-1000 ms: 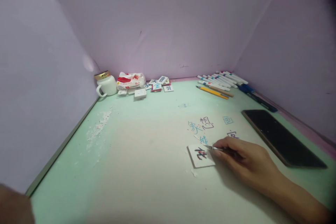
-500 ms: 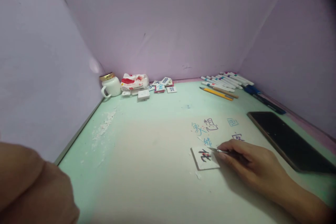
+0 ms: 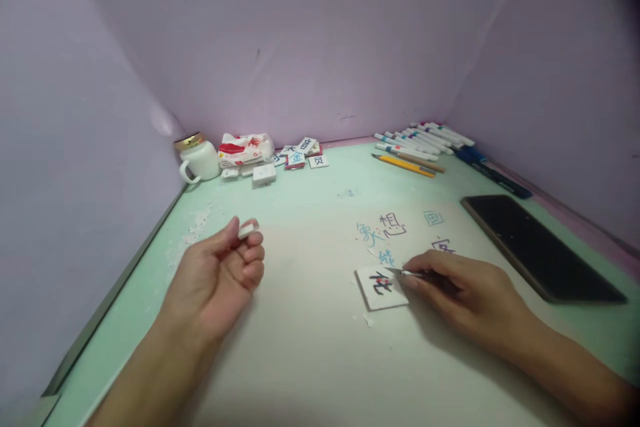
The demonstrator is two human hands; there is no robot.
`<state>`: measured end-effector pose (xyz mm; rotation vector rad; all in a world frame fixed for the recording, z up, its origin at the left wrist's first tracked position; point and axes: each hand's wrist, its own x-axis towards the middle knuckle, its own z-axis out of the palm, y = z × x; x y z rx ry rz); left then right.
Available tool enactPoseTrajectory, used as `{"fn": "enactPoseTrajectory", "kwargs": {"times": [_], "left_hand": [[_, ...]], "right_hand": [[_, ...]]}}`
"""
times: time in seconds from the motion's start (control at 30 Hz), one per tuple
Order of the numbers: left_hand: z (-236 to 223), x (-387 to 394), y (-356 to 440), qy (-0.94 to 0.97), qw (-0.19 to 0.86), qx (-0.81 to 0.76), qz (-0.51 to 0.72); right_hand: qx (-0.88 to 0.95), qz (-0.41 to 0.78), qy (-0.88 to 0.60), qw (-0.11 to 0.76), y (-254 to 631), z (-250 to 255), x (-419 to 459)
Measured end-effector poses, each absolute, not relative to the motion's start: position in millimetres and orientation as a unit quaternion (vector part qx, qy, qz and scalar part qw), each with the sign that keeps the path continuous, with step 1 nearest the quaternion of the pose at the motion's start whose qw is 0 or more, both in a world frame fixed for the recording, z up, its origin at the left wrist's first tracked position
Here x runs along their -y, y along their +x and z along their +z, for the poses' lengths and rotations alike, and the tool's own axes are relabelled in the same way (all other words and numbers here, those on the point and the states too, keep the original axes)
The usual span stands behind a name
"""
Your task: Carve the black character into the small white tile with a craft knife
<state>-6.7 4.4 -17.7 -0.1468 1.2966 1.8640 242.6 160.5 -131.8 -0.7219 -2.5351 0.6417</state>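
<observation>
My left hand (image 3: 215, 273) is raised over the left part of the pale sheet, palm turned up. Between its thumb and forefinger it pinches a small white block (image 3: 249, 229) with a reddish edge. My right hand (image 3: 465, 287) grips a craft knife (image 3: 405, 272), its thin metal blade pointing left at the upper right of a white square tile (image 3: 370, 297). That tile lies flat and bears a black character with small red marks. Whether the blade touches it I cannot tell. Pale shavings (image 3: 369, 322) lie just below the tile.
Handwritten characters (image 3: 391, 223) mark the sheet behind the tile. A dark phone (image 3: 535, 247) lies right, with markers (image 3: 425, 140) and a yellow pencil (image 3: 405, 165) at the back. A white mug (image 3: 203, 161), a tissue pack (image 3: 246, 149) and character tiles (image 3: 296, 159) stand back left; white crumbs (image 3: 197, 225) nearby.
My left hand has come up from the lower left corner toward the middle, now showing the small white block. My right hand keeps its place by the tile with the knife; the view has shifted slightly.
</observation>
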Motion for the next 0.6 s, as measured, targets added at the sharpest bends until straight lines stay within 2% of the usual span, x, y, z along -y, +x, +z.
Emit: {"fn": "enactPoseTrajectory", "kwargs": {"times": [0.17, 0.4, 0.5, 0.6], "left_hand": [[-44.7, 14.0, -34.9, -0.184, 0.378, -0.507, 0.752], [-23.9, 29.7, -5.7, -0.102, 0.415, -0.544, 0.722], [-18.7, 24.5, 29.4, -0.007, 0.512, -0.509, 0.692], [-24.1, 29.0, 57.8, 0.121, 0.653, -0.440, 0.604]], "right_hand": [[0.912, 0.246, -0.254, 0.209, 241.7, -130.2, -158.5], [0.912, 0.253, -0.248, 0.206, 239.3, -122.7, -154.8], [0.911, 0.251, -0.253, 0.207, 239.8, -123.8, -155.3], [0.912, 0.245, -0.255, 0.208, 241.9, -128.1, -156.8]]}}
